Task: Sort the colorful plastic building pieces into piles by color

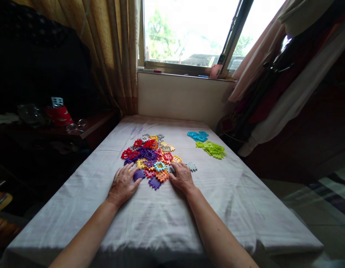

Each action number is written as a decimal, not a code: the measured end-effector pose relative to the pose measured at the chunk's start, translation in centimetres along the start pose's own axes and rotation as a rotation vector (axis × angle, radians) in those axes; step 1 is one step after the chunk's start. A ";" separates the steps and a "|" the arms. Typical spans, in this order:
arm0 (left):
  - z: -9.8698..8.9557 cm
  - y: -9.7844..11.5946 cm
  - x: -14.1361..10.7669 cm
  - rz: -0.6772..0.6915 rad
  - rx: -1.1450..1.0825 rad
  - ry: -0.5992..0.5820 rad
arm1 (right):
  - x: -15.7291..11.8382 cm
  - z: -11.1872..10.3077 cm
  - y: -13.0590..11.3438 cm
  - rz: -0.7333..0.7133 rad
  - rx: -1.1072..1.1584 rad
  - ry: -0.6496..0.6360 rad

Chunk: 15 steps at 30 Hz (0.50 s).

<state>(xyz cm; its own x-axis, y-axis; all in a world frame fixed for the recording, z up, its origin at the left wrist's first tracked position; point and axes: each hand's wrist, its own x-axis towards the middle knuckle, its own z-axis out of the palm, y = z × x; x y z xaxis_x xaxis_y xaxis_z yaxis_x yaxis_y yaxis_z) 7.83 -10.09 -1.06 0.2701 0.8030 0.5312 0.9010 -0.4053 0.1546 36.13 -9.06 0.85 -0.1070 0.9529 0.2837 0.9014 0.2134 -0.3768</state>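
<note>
A mixed heap of toothed plastic building tiles in red, purple, yellow, orange and grey lies in the middle of the cloth. My left hand rests at its near left edge, fingers apart, with the thumb touching a purple tile. At the right edge of the heap is my right hand, its fingers spread over the nearest pieces and gripping nothing that I can see. Between the hands lie a light blue frame tile, an orange window tile and another purple tile.
Farther right are a blue tile pile and a lime green tile pile. One grey tile lies beside my right hand. A side table with glasses and a red container stands left; clothes hang at right.
</note>
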 end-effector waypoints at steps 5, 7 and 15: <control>0.2 3.1 1.6 0.224 -0.079 -0.103 | 0.0 0.1 0.4 -0.005 0.016 0.015; 0.8 4.8 2.6 0.293 -0.115 -0.174 | 0.1 0.0 0.5 -0.038 0.015 0.016; 2.1 6.4 5.0 0.252 -0.084 -0.211 | -0.1 -0.3 1.1 -0.063 -0.020 0.015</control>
<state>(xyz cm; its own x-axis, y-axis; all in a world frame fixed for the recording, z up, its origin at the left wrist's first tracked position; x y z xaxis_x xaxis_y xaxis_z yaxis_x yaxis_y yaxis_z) 15.64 -7.77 0.81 0.5528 0.7421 0.3790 0.7684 -0.6299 0.1127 37.21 -9.01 0.65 -0.1572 0.9344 0.3198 0.9015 0.2680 -0.3399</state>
